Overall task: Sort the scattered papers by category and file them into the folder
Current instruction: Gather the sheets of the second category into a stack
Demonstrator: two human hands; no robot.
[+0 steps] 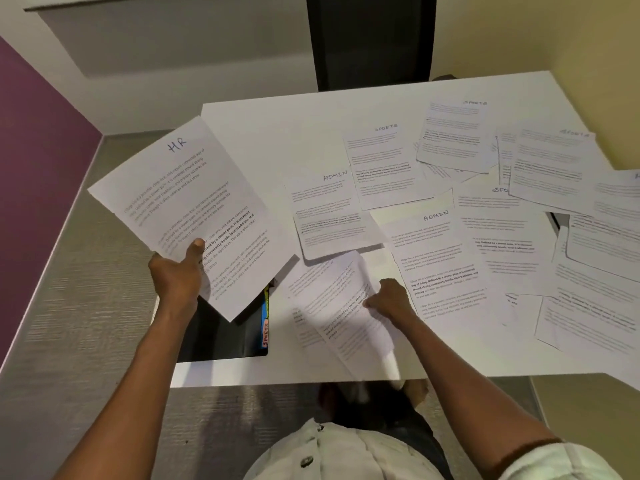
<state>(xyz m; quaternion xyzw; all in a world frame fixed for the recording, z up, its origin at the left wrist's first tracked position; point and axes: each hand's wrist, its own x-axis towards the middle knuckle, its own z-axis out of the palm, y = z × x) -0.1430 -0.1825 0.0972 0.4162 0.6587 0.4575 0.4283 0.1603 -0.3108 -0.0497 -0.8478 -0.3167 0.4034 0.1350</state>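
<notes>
My left hand (178,271) grips a printed sheet headed "HR" (194,209) by its lower edge and holds it tilted above the table's left side. Beneath it lies a black folder (221,332) with coloured tabs (265,320) along its right edge; one tab reads "SPORTS". My right hand (389,297) pinches a blurred, curling sheet (346,310) near the front edge of the white table (263,129). Many printed sheets lie scattered to the right, among them two headed "ADMIN" (329,209) (440,261) and others headed "SPORTS" (384,161) (457,133).
A dark chair back (370,39) stands behind the table. The table's far left part shows bare white surface. Papers at the far right (595,258) overlap and reach the table edge. Grey floor lies to the left, with a purple wall (34,161) beyond.
</notes>
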